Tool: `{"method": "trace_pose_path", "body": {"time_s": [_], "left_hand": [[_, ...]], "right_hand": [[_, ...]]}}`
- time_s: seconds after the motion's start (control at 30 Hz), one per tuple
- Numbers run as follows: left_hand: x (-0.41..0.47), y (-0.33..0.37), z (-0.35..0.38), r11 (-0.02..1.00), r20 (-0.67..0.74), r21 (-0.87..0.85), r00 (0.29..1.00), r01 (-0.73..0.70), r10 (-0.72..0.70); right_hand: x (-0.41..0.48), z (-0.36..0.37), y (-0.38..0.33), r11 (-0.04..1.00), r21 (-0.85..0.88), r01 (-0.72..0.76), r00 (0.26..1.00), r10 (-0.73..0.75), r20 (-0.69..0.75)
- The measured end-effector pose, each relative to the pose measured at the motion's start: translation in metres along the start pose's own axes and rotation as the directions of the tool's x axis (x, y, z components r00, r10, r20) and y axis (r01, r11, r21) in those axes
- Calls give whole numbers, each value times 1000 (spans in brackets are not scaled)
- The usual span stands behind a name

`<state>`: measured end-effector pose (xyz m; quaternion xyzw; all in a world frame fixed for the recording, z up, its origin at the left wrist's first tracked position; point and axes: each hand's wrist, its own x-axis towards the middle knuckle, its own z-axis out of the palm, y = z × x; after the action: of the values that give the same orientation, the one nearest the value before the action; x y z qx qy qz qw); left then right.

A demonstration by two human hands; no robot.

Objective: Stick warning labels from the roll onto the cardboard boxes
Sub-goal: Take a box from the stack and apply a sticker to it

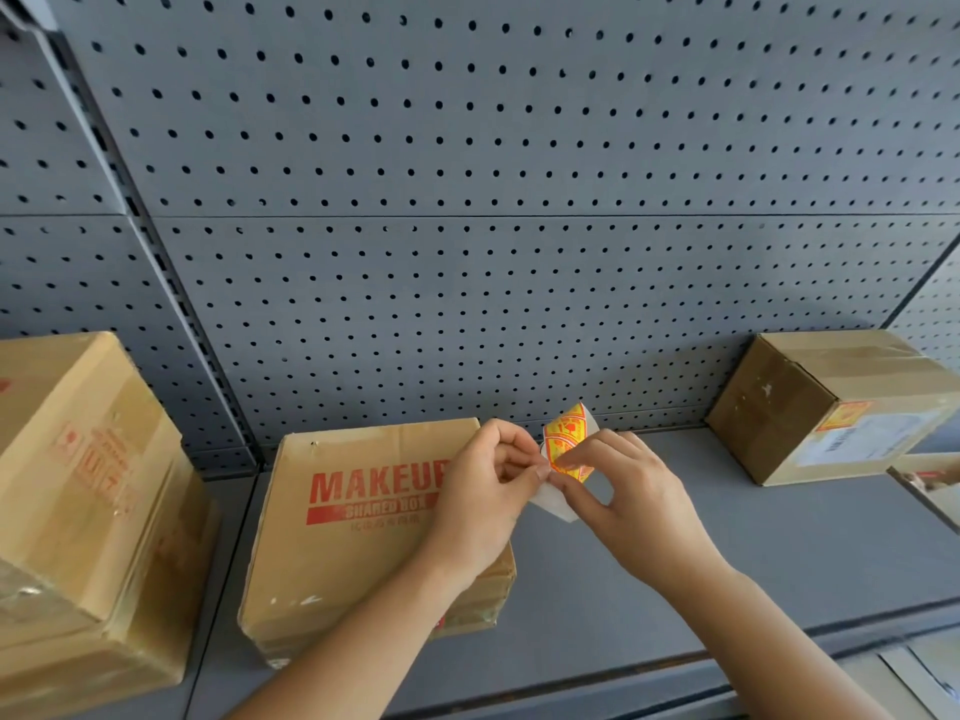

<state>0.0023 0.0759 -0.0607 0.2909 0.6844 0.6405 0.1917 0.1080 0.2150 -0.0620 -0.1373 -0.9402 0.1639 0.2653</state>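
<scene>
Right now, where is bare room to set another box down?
Bare grey shelf lies between the MAKEUP box and the right box, where the left hand and right hand pinch the label strip. Crowded left: the large box sits close to it.

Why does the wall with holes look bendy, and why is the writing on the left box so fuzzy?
In the head view the wide-angle lens bows the pegboard toward the edges; in the same view the left box sits at the stretched edge, so its red print smears, while print on the middle box stays sharp; lighting is soft and even.
</scene>
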Motion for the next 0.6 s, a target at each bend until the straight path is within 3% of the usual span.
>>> {"method": "trace_pose_path", "body": {"time_s": [0.17, 0.3, 0.4, 0.6], "left_hand": [[-4, -2, 6, 989, 32, 134, 998, -59, 55], [-4, -5, 6, 983, 44, 178, 998, -51, 44], [-2, -6, 5, 984, 54, 174, 998, -36, 26], [1, -7, 1, 997, 56, 71, 998, -10, 6]], "right_hand": [[3, -8, 2, 942, 220, -253, 956, 208, 209], [7, -13, 4, 904, 229, -362, 914, 295, 280], [8, -17, 5, 914, 184, -361, 920, 318, 229], [5, -14, 0, 936, 244, -253, 948, 189, 256]]}}
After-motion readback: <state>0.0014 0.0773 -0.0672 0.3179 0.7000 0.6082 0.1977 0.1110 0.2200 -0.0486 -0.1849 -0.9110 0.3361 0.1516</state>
